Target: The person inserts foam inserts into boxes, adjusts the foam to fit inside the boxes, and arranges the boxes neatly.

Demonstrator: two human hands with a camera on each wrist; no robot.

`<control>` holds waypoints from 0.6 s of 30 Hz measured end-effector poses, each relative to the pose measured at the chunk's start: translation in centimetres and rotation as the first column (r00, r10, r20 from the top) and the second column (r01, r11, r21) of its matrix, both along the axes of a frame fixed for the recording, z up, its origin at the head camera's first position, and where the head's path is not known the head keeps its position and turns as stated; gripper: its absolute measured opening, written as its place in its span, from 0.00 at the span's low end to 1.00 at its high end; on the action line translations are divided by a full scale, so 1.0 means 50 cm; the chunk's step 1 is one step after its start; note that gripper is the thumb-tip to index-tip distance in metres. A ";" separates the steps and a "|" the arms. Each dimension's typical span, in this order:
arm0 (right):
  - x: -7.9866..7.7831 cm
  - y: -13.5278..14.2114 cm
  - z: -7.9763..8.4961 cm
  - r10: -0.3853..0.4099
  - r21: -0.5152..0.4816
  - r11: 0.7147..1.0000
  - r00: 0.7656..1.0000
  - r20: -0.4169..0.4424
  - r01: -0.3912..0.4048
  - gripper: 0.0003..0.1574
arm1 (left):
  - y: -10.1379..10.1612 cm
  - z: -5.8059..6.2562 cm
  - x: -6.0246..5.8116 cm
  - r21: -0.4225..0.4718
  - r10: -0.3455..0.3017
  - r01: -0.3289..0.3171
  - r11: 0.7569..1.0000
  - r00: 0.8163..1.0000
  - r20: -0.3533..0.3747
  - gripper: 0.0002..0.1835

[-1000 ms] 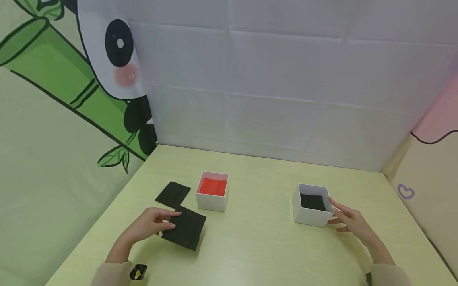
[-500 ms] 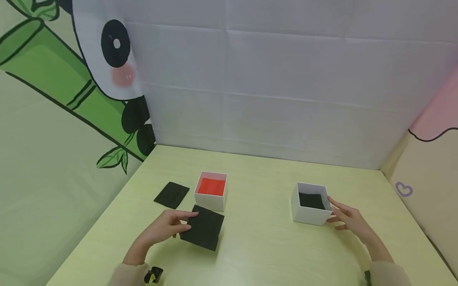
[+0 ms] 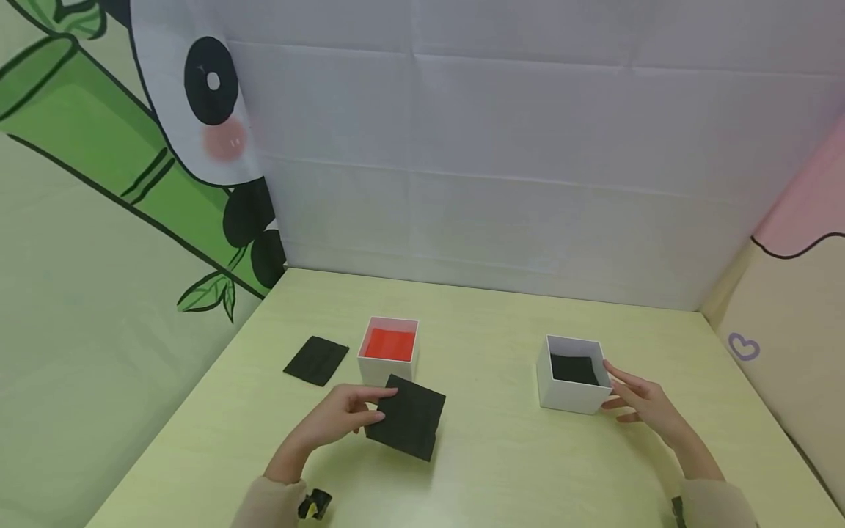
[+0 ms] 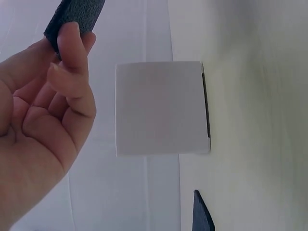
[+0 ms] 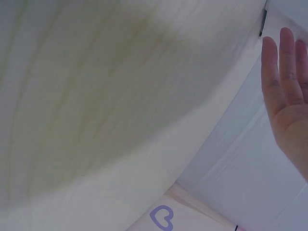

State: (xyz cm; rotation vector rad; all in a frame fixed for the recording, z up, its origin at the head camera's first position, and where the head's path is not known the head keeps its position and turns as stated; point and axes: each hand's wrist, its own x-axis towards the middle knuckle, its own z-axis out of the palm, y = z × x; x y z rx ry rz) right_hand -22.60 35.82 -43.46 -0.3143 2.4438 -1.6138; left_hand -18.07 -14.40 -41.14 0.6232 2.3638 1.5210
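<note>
My left hand pinches a thin black square sheet at its left edge, thumb against index finger. The sheet is tilted over the table, its upper corner overlapping the base of a white box with red material inside. In the left wrist view, that hand grips the dark sheet beside the box's plain wall. My right hand rests its extended fingers against the right side of another white box, which holds black material.
A second black square lies flat on the pale table, left of the red-filled box. White cloth hangs along the table's back edge. Panda and bamboo artwork covers the left side.
My left hand has carried the black square sheet to the right, from near the flat square to in front of the red-filled box. My right hand stays at its box.
</note>
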 end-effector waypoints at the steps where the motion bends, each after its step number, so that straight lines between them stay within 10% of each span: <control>1: 0.000 0.000 0.000 -0.002 -0.001 1.000 1.000 0.000 0.002 0.29 | 0.007 0.000 -0.002 0.003 0.000 0.000 1.000 1.000 0.000 0.20; 11: 0.002 0.002 -0.003 0.013 -0.021 1.000 1.000 -0.008 -0.013 0.29 | 0.076 0.033 -0.003 0.048 -0.022 0.022 0.999 1.000 -0.009 0.19; 18: 0.002 0.001 -0.001 0.023 -0.024 0.999 1.000 -0.008 -0.023 0.28 | 0.107 -0.010 -0.027 0.054 -0.025 0.026 0.998 1.000 -0.010 0.20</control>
